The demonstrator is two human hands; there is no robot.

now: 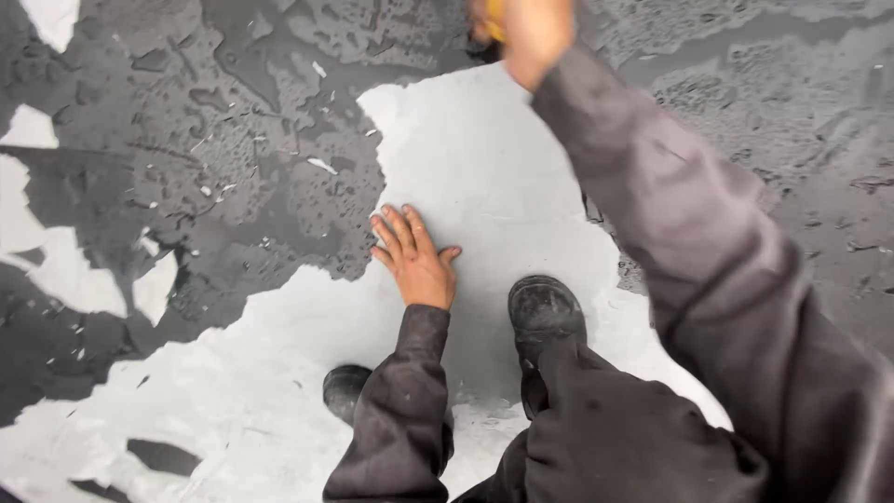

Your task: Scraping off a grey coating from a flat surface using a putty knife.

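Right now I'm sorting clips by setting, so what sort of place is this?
Probably a floor or flat roof under renovation. A dark blistered coating is peeled back to pale bare surface. The left hand presses flat on it, beside a work boot.

The floor [484,186] is pale grey-white, with a blistered, dark grey coating [233,121] from nine to three o'clock. Sleeves [400,410] are charcoal, boots [545,307] black, and a yellow thing [494,19] shows at twelve.

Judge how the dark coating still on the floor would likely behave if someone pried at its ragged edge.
The dark coating probably lifts in thin, brittle sheets: its edge is jagged. Loose flakes suggest it crumbles. Its blistered surface hints at weak adhesion.
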